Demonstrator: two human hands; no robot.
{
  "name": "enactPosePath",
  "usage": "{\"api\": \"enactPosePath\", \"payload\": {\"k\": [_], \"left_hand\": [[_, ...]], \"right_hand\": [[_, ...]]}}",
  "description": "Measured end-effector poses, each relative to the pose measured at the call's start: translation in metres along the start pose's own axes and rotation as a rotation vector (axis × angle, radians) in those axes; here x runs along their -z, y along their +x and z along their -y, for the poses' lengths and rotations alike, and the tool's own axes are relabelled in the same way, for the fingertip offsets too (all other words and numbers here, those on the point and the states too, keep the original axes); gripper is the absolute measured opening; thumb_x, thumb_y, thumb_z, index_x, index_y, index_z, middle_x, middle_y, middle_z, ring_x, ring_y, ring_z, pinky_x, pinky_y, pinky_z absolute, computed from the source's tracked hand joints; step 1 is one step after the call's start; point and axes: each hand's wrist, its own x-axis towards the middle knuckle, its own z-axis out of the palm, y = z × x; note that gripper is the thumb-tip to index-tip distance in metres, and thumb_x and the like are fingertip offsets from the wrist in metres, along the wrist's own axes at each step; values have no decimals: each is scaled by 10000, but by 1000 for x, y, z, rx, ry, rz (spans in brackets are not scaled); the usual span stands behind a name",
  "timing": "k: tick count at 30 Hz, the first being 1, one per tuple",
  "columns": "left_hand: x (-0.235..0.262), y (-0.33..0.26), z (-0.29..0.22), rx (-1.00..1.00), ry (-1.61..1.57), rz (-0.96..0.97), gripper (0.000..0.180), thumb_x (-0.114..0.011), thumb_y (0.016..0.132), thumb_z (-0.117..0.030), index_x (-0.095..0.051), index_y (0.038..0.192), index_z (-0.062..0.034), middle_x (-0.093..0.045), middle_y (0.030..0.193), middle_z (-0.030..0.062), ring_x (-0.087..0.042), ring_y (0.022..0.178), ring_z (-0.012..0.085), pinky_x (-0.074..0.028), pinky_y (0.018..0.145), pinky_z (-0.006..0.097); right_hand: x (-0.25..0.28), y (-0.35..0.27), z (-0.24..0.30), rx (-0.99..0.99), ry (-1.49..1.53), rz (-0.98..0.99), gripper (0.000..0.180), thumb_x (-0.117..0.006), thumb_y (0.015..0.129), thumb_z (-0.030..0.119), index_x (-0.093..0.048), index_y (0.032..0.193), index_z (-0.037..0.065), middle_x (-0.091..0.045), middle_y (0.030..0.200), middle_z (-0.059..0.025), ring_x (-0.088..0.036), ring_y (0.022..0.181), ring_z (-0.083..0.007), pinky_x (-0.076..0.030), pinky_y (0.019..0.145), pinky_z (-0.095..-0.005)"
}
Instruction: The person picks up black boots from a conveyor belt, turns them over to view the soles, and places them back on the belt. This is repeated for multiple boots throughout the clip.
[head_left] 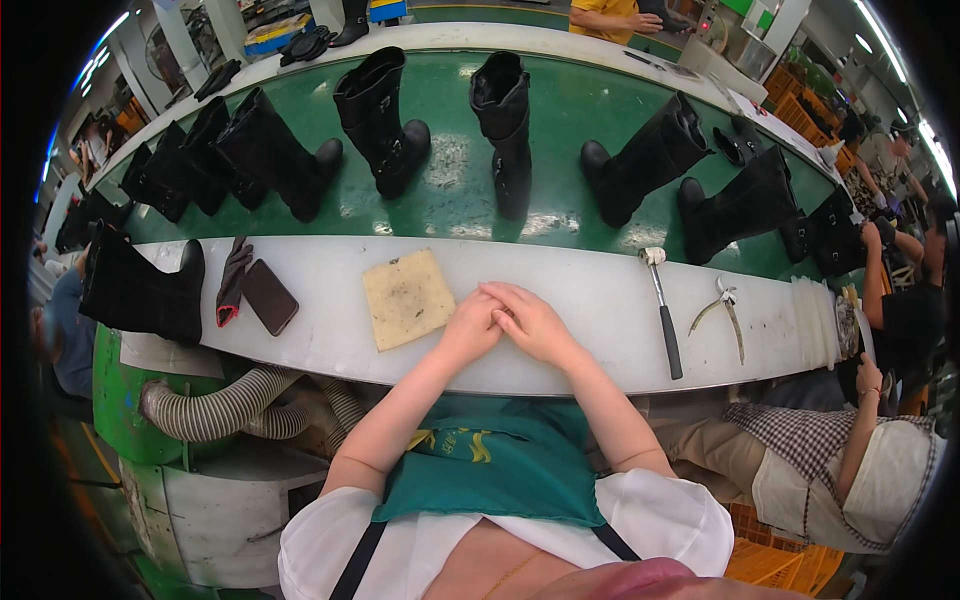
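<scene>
My left hand (470, 328) and my right hand (533, 322) rest together at the near part of the white table (560, 265). The right hand's fingers lie stretched over the left hand, which hides most of the left fingers. Neither hand shows an object in it. Just left of them lies a yellowish square pad (407, 298) with dark smudges. Off to the right, a hammer (662, 312) with a black handle lies beside a pair of pincers (728, 312). A black boot (145, 290) stands at the table's left end, near a dark glove (233, 280) and a phone (270, 297).
Beyond the table runs a green conveyor surface (450, 215) with several tall black boots (500, 130) along it. A ribbed hose (215, 405) and green machine (120, 375) sit below left. A person in a checked apron (800, 450) is close on my right; another in yellow (605, 15) is across.
</scene>
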Motion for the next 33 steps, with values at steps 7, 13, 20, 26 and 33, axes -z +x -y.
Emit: {"api": "enactPosePath", "payload": {"k": [7,13,20,26,33], "left_hand": [[0,-1,-3,-10,-4,-9,160,-584,744,-44,-617,900,-40,-615,973,156,-556,977,354,-456,835,429],[0,-2,0,42,31,83,172,-597,745,-77,-616,911,-37,-612,992,160,-551,982,363,-451,835,436],[0,0,6,-6,68,103,230,-566,771,-103,-610,972,1,-610,1032,203,-543,995,395,-434,858,461],[1,3,-3,1,66,119,226,-564,780,-103,-608,975,4,-607,1024,214,-543,989,402,-438,840,464],[2,2,-7,-7,5,102,203,-559,776,-53,-601,963,14,-605,1010,217,-543,974,410,-435,837,466]], "right_hand": [[-1,-3,0,0,-5,4,420,-509,879,97,-488,1298,70,-535,1257,-155,-508,1162,-322,-412,985,-387],[-1,-6,-4,21,-19,4,418,-511,880,110,-486,1296,72,-537,1251,-158,-507,1159,-329,-403,993,-396],[-10,-5,-21,71,-7,-16,412,-516,890,169,-493,1292,81,-532,1254,-157,-506,1153,-321,-395,992,-405],[-2,-8,-15,46,20,-2,417,-508,899,187,-484,1304,88,-529,1265,-144,-504,1154,-321,-390,993,-406],[1,-11,-5,-10,-15,5,418,-513,896,181,-487,1305,98,-532,1261,-142,-506,1156,-316,-395,985,-412]]}}
